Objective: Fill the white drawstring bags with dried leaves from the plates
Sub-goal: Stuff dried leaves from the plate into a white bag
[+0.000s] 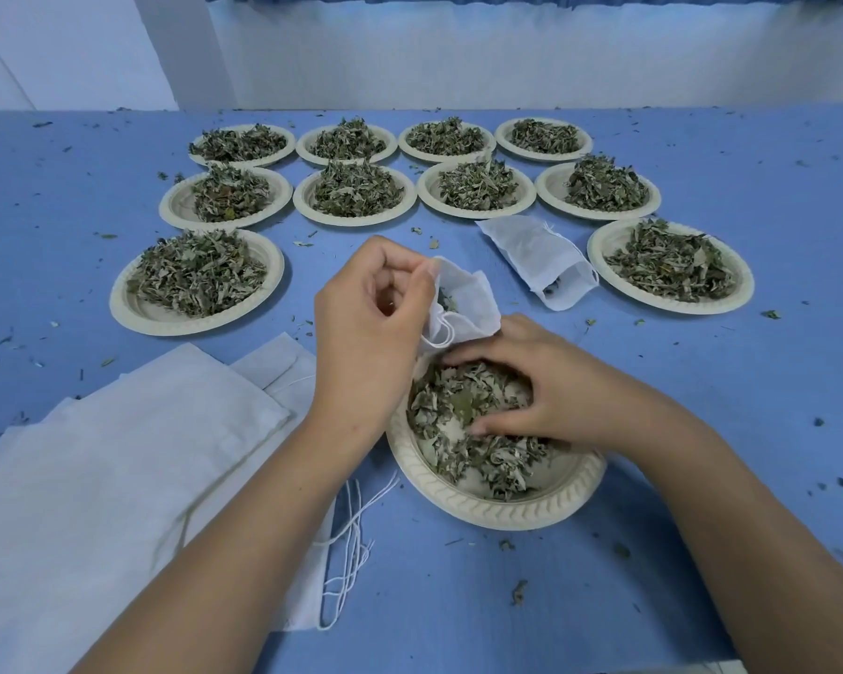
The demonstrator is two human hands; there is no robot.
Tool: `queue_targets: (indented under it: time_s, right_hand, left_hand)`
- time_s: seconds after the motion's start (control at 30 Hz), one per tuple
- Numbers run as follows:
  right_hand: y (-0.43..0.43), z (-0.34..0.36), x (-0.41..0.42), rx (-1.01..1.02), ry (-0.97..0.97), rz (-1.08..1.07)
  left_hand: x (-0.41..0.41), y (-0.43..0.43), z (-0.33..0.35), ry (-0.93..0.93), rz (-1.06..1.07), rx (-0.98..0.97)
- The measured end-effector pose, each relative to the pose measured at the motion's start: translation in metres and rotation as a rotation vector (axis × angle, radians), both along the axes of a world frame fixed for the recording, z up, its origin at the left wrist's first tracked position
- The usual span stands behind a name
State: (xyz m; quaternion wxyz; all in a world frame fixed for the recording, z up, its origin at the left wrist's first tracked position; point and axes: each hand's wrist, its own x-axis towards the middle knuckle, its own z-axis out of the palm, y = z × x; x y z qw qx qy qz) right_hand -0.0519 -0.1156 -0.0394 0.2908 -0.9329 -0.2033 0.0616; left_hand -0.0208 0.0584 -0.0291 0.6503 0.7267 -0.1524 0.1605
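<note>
White drawstring bag (pixel 466 304) hung pinched at its mouth between the thumb and curled fingers of our left hand (pixel 366 328). The cloth fell away on the thumb side and its cord looped just under the palm. A few dark leaves showed inside the opening. The bag's lower end reached the far rim of the near plate (pixel 483 510), right beside the fingertips of our right hand (pixel 546 396).

That right hand lay on the dried leaves (pixel 453 415) heaped in the near plate. Its fingers were bent down into the pile and its thumb closed in from the near side, so we gripped a clump of them.

Beyond the right hand, apart from it, a second bag (pixel 531 255) lay flat on the blue table (pixel 726 406). Its mouth faced us and a few leaves sat at the opening.

To the outer side of our left forearm lay a pile of flat empty bags (pixel 118 454), with loose white cords (pixel 351 527) trailing just beside that forearm.

Farther out, past both hands, ten more heaped plates (pixel 191 330) stood: one off to each side and two rows of four behind. Leaf crumbs were scattered over the table all around our arms.
</note>
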Motion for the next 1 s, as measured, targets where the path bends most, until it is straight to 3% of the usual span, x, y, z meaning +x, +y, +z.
queue_targets:
  time_s: [0.17,0.37,0.73,0.93,1.0]
  right_hand:
    - [0.012,-0.006,0.001,0.007,-0.141,0.072]
    - [-0.002,0.004,0.0,0.198,-0.111,-0.01]
    - [-0.013,0.009,-0.002,-0.015,0.059,-0.035]
    - [-0.013,0.01,-0.001,-0.044,0.067,-0.069]
    - [-0.012,0.011,-0.001,-0.043,0.021,-0.082]
  left_hand:
    - [0.001,0.001,0.0,-0.008,0.076,-0.028]
    - [0.004,0.004,0.004,-0.085,0.197,-0.118]
    - [0.0,0.003,0.001,-0.182,0.193,-0.072]
    - [0.003,0.009,0.002,-0.54,0.314,0.101]
    - [0.005,0.008,-0.002,-0.525,0.258,0.267]
